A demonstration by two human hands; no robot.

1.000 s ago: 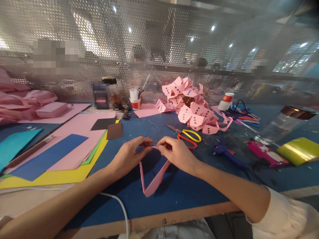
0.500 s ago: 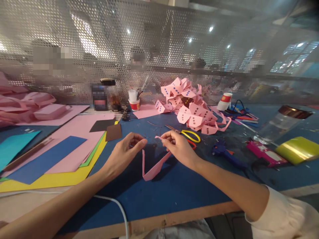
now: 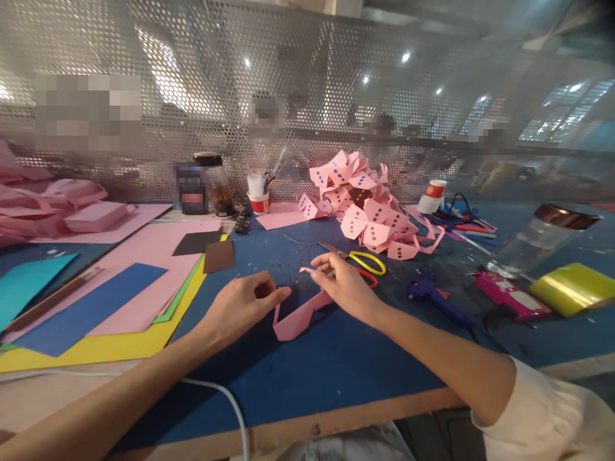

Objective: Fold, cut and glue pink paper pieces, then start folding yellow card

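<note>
A folded pink paper piece [image 3: 294, 322] with narrow strip ends hangs between my two hands, just above the blue tabletop. My left hand [image 3: 247, 301] is closed, thumb against curled fingers, at the piece's left strip; the fingertips partly hide the contact. My right hand [image 3: 344, 288] pinches the other end, and a small pale tip sticks out past its thumb and forefinger. Scissors [image 3: 368, 261] with yellow and red handles lie just behind my right hand. Beyond them is a heap of folded pink paper pieces [image 3: 375, 221] with blue and dark square marks.
Coloured sheets, including a blue strip [image 3: 96, 307], lie left. More pink paper shapes [image 3: 93, 216] are stacked behind them. At right are a blue glue gun [image 3: 439, 298], a magenta packet [image 3: 512, 296] and a clear jar [image 3: 533, 240]. A white cable [image 3: 223, 389] crosses the front edge.
My left hand has come down slightly and turned, its fingers more curled. The pink paper has risen a little and its left strip is more covered. My right hand has hardly moved.
</note>
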